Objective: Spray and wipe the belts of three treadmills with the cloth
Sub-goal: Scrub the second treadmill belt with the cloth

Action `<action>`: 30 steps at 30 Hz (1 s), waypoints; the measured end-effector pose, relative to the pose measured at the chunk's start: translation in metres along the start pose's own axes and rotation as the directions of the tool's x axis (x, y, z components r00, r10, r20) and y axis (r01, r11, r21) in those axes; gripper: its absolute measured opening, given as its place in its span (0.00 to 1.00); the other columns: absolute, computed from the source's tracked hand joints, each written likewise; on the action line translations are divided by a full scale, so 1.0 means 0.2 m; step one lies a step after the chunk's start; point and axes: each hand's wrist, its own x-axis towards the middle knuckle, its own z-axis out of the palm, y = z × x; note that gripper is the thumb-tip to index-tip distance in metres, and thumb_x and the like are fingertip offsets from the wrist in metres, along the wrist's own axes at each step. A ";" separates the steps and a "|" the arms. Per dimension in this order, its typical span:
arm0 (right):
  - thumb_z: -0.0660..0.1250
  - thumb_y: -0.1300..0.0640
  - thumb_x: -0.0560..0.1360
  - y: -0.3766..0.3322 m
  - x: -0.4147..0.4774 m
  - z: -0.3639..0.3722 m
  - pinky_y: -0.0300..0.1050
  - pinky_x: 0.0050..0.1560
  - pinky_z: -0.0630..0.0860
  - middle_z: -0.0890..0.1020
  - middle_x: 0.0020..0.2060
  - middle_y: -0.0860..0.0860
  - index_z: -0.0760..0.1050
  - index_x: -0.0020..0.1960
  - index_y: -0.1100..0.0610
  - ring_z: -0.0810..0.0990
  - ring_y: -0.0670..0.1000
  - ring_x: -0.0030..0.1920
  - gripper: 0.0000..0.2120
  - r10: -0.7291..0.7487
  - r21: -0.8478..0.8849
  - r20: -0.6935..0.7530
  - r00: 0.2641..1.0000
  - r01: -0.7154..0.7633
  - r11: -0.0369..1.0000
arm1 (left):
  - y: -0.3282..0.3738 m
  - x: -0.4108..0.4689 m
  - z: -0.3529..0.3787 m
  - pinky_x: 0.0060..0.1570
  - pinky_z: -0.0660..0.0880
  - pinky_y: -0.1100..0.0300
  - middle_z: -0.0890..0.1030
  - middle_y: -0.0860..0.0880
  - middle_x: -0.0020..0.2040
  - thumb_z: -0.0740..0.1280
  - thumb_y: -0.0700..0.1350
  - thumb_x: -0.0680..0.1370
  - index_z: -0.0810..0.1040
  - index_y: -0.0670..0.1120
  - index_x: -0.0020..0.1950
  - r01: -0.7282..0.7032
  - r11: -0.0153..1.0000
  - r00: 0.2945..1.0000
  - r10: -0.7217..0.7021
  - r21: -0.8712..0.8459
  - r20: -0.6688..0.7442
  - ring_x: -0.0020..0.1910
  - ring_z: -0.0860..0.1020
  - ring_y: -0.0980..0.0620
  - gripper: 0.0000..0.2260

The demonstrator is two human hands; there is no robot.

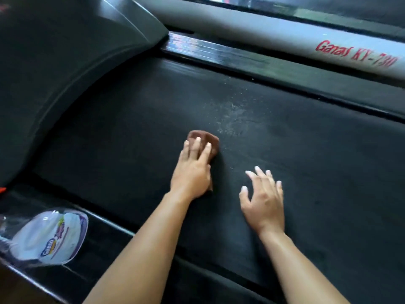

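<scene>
While the left hand (191, 172) presses the brown cloth (211, 142) onto the treadmill belt (131, 128), its fingers (197, 148) lie straight and slightly spread on top of it. The cloth bunches out past the fingertips and to their right. The right hand (264, 202) is just beside, fingers spread, holding nothing. A spray bottle (50, 238) lies on the near side rail (103, 246).

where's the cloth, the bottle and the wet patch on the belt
cloth (214, 143): head view, exposed brown edge
bottle (50, 238): head view, its white label
wet patch (230, 119): head view, speckled middle
</scene>
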 end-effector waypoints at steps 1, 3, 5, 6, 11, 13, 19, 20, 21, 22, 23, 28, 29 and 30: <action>0.57 0.48 0.75 0.06 -0.03 -0.04 0.60 0.77 0.51 0.70 0.73 0.53 0.73 0.70 0.53 0.62 0.58 0.76 0.25 0.032 -0.042 -0.006 0.999 -0.033 0.999 | 0.07 -0.06 0.04 0.79 0.43 0.50 0.45 0.45 0.82 0.57 0.48 0.83 0.51 0.51 0.82 -0.063 0.998 0.998 0.063 0.006 0.015 0.80 0.42 0.39 0.29; 0.57 0.47 0.75 0.17 -0.10 -0.11 0.60 0.77 0.49 0.68 0.75 0.53 0.71 0.71 0.53 0.60 0.57 0.77 0.26 0.085 -0.133 -0.013 0.996 -0.086 0.987 | 0.16 -0.20 0.10 0.79 0.47 0.47 0.48 0.43 0.82 0.56 0.48 0.82 0.54 0.50 0.82 -0.190 0.981 0.981 0.189 0.023 0.048 0.80 0.45 0.38 0.28; 0.56 0.46 0.78 0.26 -0.16 -0.15 0.60 0.78 0.48 0.63 0.77 0.53 0.67 0.74 0.52 0.56 0.57 0.78 0.26 0.142 -0.210 -0.005 0.990 -0.140 0.968 | 0.18 -0.36 0.14 0.77 0.55 0.44 0.55 0.42 0.81 0.54 0.49 0.80 0.60 0.48 0.80 -0.291 0.956 0.956 0.290 0.023 0.051 0.80 0.52 0.37 0.27; 0.57 0.46 0.80 0.30 -0.19 -0.17 0.60 0.78 0.46 0.60 0.78 0.53 0.65 0.76 0.51 0.54 0.57 0.79 0.26 0.178 -0.244 0.011 0.984 -0.170 0.955 | 0.17 -0.43 0.15 0.77 0.58 0.43 0.58 0.42 0.80 0.54 0.50 0.79 0.62 0.48 0.79 -0.313 0.950 0.949 0.312 0.017 0.052 0.79 0.54 0.37 0.27; 0.45 0.37 0.79 0.41 -0.26 -0.18 0.60 0.78 0.41 0.51 0.80 0.49 0.54 0.80 0.44 0.46 0.55 0.80 0.31 0.249 -0.312 0.054 0.967 -0.221 0.924 | -0.09 -0.54 0.11 0.76 0.59 0.43 0.60 0.45 0.80 0.55 0.51 0.79 0.66 0.49 0.78 -0.151 0.988 0.988 0.150 -0.030 -0.036 0.78 0.57 0.37 0.26; 0.42 0.36 0.76 0.40 -0.26 -0.17 0.59 0.78 0.40 0.50 0.80 0.49 0.53 0.80 0.44 0.46 0.55 0.80 0.33 0.247 -0.322 0.042 0.968 -0.221 0.921 | -0.18 -0.46 0.06 0.77 0.56 0.43 0.56 0.45 0.81 0.58 0.49 0.81 0.64 0.49 0.79 0.000 0.997 0.998 -0.005 -0.080 -0.070 0.80 0.52 0.37 0.25; 0.43 0.36 0.77 0.41 -0.24 -0.16 0.59 0.78 0.40 0.51 0.80 0.48 0.54 0.79 0.43 0.45 0.54 0.80 0.32 0.256 -0.320 0.012 0.967 -0.239 0.917 | -0.06 0.00 0.02 0.79 0.46 0.48 0.48 0.44 0.82 0.59 0.46 0.82 0.56 0.48 0.81 0.112 0.991 0.988 -0.120 -0.077 -0.096 0.80 0.44 0.37 0.27; 0.43 0.37 0.77 0.40 -0.24 -0.16 0.59 0.78 0.40 0.51 0.80 0.48 0.55 0.79 0.43 0.45 0.54 0.80 0.32 0.254 -0.320 0.010 0.967 -0.238 0.917 | 0.02 0.05 0.04 0.79 0.45 0.48 0.49 0.43 0.82 0.59 0.46 0.82 0.57 0.47 0.81 0.066 0.996 0.994 -0.071 -0.055 -0.089 0.80 0.45 0.36 0.28; 0.43 0.37 0.77 0.40 -0.24 -0.16 0.59 0.78 0.40 0.51 0.80 0.48 0.55 0.79 0.43 0.45 0.54 0.80 0.31 0.255 -0.319 0.010 0.967 -0.239 0.917 | 0.11 0.09 0.06 0.79 0.45 0.48 0.50 0.42 0.82 0.59 0.46 0.82 0.57 0.47 0.81 0.016 0.999 0.997 -0.019 -0.035 -0.079 0.80 0.46 0.35 0.28; 0.43 0.37 0.77 0.40 -0.24 -0.16 0.59 0.78 0.40 0.51 0.80 0.47 0.55 0.79 0.43 0.45 0.53 0.80 0.31 0.257 -0.318 0.010 0.966 -0.241 0.917 | 0.21 0.10 0.09 0.79 0.44 0.48 0.50 0.42 0.82 0.59 0.46 0.82 0.57 0.47 0.81 -0.037 0.999 0.997 0.036 -0.014 -0.069 0.80 0.47 0.35 0.28; 0.44 0.37 0.77 0.41 -0.24 -0.16 0.59 0.77 0.39 0.51 0.80 0.47 0.55 0.79 0.43 0.45 0.53 0.80 0.31 0.262 -0.317 0.012 0.965 -0.245 0.916 | 0.32 0.09 0.12 0.79 0.44 0.49 0.51 0.42 0.82 0.59 0.47 0.82 0.57 0.48 0.81 -0.096 0.995 0.994 0.096 0.012 -0.059 0.80 0.47 0.35 0.28; 0.52 0.41 0.80 0.44 -0.22 -0.14 0.60 0.77 0.41 0.51 0.80 0.47 0.56 0.78 0.43 0.45 0.54 0.80 0.27 0.278 -0.326 0.018 0.961 -0.257 0.910 | 0.61 -0.22 0.29 0.77 0.55 0.43 0.57 0.41 0.81 0.58 0.46 0.79 0.61 0.47 0.80 -0.400 0.917 0.916 0.400 -0.009 0.017 0.79 0.53 0.35 0.27; 0.53 0.41 0.80 0.44 -0.22 -0.14 0.60 0.77 0.41 0.52 0.80 0.48 0.56 0.78 0.43 0.46 0.54 0.80 0.27 0.275 -0.325 0.015 0.961 -0.255 0.911 | 0.58 -0.29 0.30 0.77 0.56 0.42 0.59 0.40 0.80 0.57 0.46 0.79 0.63 0.47 0.79 -0.425 0.905 0.905 0.425 -0.017 0.021 0.79 0.55 0.36 0.27; 0.53 0.41 0.80 0.44 -0.22 -0.14 0.61 0.77 0.42 0.52 0.80 0.48 0.56 0.78 0.43 0.46 0.54 0.80 0.27 0.271 -0.322 0.012 0.962 -0.253 0.912 | 0.53 -0.37 0.30 0.76 0.57 0.42 0.61 0.40 0.79 0.56 0.46 0.78 0.64 0.46 0.78 -0.432 0.902 0.901 0.432 -0.016 0.027 0.78 0.57 0.35 0.27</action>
